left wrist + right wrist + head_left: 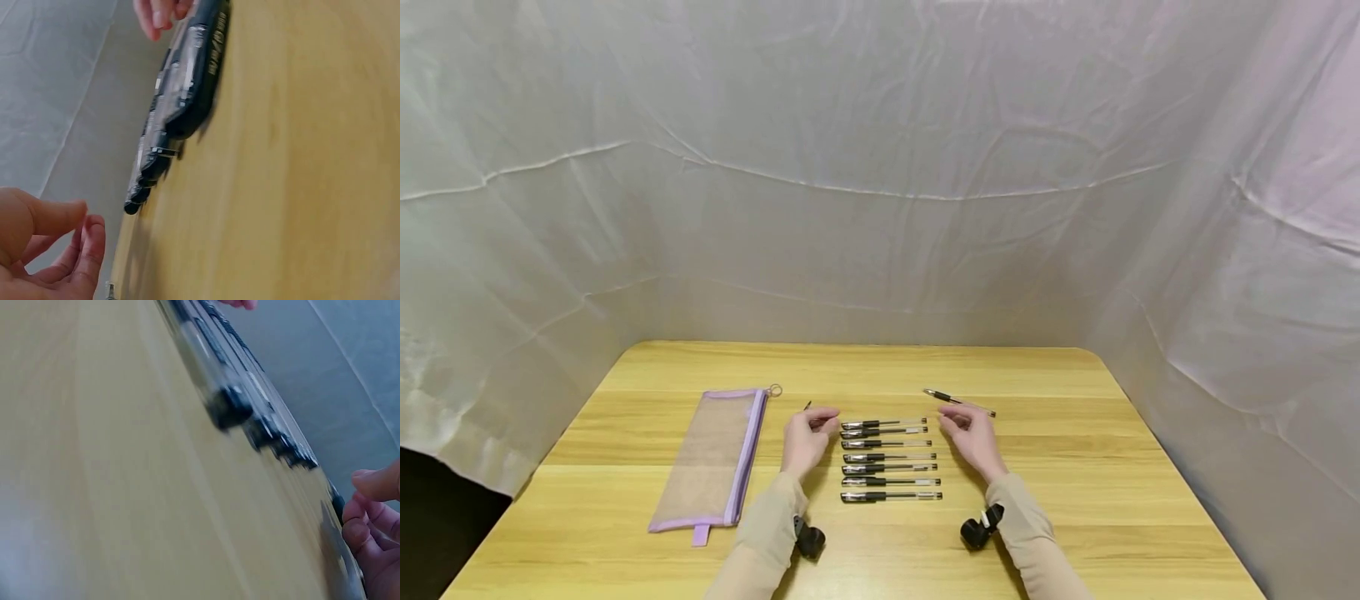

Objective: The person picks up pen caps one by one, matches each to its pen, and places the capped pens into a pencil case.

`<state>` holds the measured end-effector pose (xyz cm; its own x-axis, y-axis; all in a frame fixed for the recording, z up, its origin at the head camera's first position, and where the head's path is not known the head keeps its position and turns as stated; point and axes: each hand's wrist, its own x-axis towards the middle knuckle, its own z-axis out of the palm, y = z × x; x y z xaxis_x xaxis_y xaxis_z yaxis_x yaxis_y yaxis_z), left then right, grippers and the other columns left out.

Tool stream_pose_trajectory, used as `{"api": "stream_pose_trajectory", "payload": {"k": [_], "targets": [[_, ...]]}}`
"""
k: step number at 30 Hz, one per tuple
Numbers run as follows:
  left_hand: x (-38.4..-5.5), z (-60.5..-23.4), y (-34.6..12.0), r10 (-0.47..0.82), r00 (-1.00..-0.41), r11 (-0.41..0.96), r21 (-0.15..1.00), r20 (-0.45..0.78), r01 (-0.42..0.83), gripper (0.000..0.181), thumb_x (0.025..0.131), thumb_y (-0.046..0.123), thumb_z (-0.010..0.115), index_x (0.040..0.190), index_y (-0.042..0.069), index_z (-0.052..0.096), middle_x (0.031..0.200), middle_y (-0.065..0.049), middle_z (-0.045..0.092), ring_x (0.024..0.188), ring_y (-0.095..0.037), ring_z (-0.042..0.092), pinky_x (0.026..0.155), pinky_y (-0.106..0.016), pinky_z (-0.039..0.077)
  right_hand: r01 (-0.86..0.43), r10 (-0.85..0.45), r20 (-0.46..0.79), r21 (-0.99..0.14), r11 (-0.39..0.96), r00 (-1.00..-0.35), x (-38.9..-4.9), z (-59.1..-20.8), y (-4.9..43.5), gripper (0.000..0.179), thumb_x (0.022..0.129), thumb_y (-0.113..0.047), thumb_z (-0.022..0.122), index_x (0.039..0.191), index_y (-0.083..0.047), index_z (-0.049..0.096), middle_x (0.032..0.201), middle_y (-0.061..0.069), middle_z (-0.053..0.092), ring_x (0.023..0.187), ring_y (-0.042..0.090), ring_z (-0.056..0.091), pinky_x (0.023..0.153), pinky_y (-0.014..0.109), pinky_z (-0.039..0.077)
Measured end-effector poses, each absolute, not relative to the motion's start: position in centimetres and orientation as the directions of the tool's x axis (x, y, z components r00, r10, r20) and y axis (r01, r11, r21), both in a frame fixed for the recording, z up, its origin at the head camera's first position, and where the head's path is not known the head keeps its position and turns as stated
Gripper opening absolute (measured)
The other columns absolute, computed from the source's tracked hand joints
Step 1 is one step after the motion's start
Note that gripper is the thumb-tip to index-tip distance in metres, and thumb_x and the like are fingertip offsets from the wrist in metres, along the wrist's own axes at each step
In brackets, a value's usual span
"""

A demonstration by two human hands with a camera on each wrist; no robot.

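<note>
On my feed, the purple mesh pouch [711,462] lies left of my left hand [805,442], its fingers loosely curled around nothing; a dark tip [807,406] shows just beyond. Right of it, seven pens [867,457] line the counter [1112,500]. My right hand [973,437], loosely bent, is beside a lone pen [942,396]; contact I can't tell.

Left sleeve [769,515] blocks gap between pouch [707,462] and pen row [877,457]; passage along right side of table [1138,500].

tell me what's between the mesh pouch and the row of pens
In the head view, the left hand, with a dark tip showing just beyond it, is between the mesh pouch and the row of pens.
</note>
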<state>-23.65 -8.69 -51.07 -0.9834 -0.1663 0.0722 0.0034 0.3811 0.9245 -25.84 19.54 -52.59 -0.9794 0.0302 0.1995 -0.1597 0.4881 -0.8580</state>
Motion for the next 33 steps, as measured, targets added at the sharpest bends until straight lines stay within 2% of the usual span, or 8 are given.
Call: {"api": "stream_pose_trajectory", "payload": {"k": [4, 8, 12, 19, 27, 33], "targets": [[-23.5, -50.7, -9.0, -0.187, -0.979, 0.32, 0.947, 0.077, 0.013, 0.02, 0.091, 0.0, 0.069, 0.11, -0.001, 0.075, 0.109, -0.019, 0.075, 0.097, -0.026, 0.069, 0.089, -0.034, 0.058, -0.149, 0.09, 0.213, -0.874, 0.462, -0.973, -25.8, -52.7, 20.7, 0.024, 0.09, 0.0, 0.07, 0.114, 0.002, 0.073, 0.108, 0.021, 0.071, 0.085, 0.008, 0.062, 0.077, 0.015, 0.051], [-23.4, -50.5, -9.2, -0.206, -0.975, 0.286, 0.958, 0.089, 0.027, 0.02, 0.09, 0.0, 0.07, 0.109, -0.002, 0.074, 0.109, -0.021, 0.075, 0.094, -0.023, 0.069, 0.082, -0.02, 0.056, -0.139, 0.155, 0.231, -0.883, 0.449, -0.961, -25.8, -52.7, 21.5, 0.028, 0.089, 0.001, 0.07, 0.116, 0.003, 0.072, 0.107, 0.021, 0.07, 0.082, 0.003, 0.057, 0.075, 0.014, 0.048], [-23.3, -50.6, -9.5, -0.219, -0.972, 0.262, 0.965, 0.091, 0.031, 0.02, 0.09, 0.0, 0.07, 0.109, -0.003, 0.074, 0.11, -0.021, 0.075, 0.093, -0.018, 0.069, 0.077, -0.011, 0.051, -0.134, 0.212, 0.257, -0.876, 0.463, -0.943, -25.8, -52.7, 22.1, 0.031, 0.088, 0.001, 0.071, 0.118, 0.003, 0.07, 0.11, 0.022, 0.069, 0.083, 0.006, 0.057, 0.074, 0.015, 0.047], [-23.3, -50.7, -9.7, -0.236, -0.967, 0.243, 0.969, 0.094, 0.035, 0.02, 0.089, -0.001, 0.071, 0.108, -0.003, 0.075, 0.11, -0.022, 0.074, 0.093, -0.02, 0.069, 0.076, -0.011, 0.052, -0.091, 0.264, 0.257, -0.854, 0.513, -0.929, -25.9, -53.0, 22.8, 0.04, 0.087, -0.001, 0.072, 0.126, 0.002, 0.066, 0.123, 0.023, 0.062, 0.097, 0.028, 0.057, 0.081, 0.025, 0.044], [-23.2, -50.9, -9.8, -0.245, -0.966, 0.207, 0.978, 0.084, 0.033, 0.022, 0.089, -0.003, 0.07, 0.11, -0.004, 0.073, 0.115, -0.024, 0.072, 0.092, -0.017, 0.068, 0.076, -0.01, 0.051, -0.038, 0.287, 0.222, -0.846, 0.533, -0.932, -26.2, -53.1, 23.5, 0.044, 0.086, -0.002, 0.072, 0.129, 0.002, 0.064, 0.125, 0.023, 0.059, 0.103, 0.032, 0.052, 0.084, 0.032, 0.039], [-23.0, -50.8, -10.0, -0.244, -0.964, 0.198, 0.979, 0.103, 0.055, 0.022, 0.089, -0.001, 0.071, 0.11, -0.006, 0.073, 0.115, -0.026, 0.072, 0.096, -0.025, 0.069, 0.076, -0.009, 0.05, -0.001, 0.275, 0.187, -0.828, 0.56, -0.943, -26.4, -53.2, 23.8, 0.046, 0.088, -0.008, 0.072, 0.132, 0.002, 0.061, 0.129, 0.024, 0.058, 0.107, 0.035, 0.051, 0.088, 0.038, 0.041]]}}
